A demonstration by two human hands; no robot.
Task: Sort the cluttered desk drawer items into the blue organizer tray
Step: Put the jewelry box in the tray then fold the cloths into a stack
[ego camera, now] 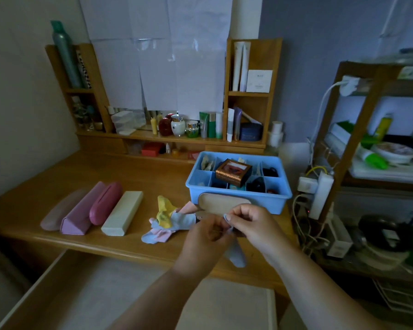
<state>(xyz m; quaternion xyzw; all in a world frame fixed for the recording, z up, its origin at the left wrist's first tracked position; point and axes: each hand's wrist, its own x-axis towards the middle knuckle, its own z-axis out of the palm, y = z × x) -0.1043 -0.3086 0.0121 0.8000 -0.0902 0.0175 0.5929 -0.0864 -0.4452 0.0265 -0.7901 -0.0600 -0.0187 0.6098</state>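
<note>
Two hands pinch one cloth — four cases aside.

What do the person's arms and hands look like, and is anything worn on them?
Both forearms are bare to the frame's bottom edge, with no sleeves showing. The left hand and right hand wear no gloves; no ring, watch or bracelet is visible.

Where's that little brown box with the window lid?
In the head view, right of centre: the brown box sits tilted atop the middle dividers of the blue organizer tray on the desk.

Compartmented blue organizer tray on desk; brown box atop dividers
</note>
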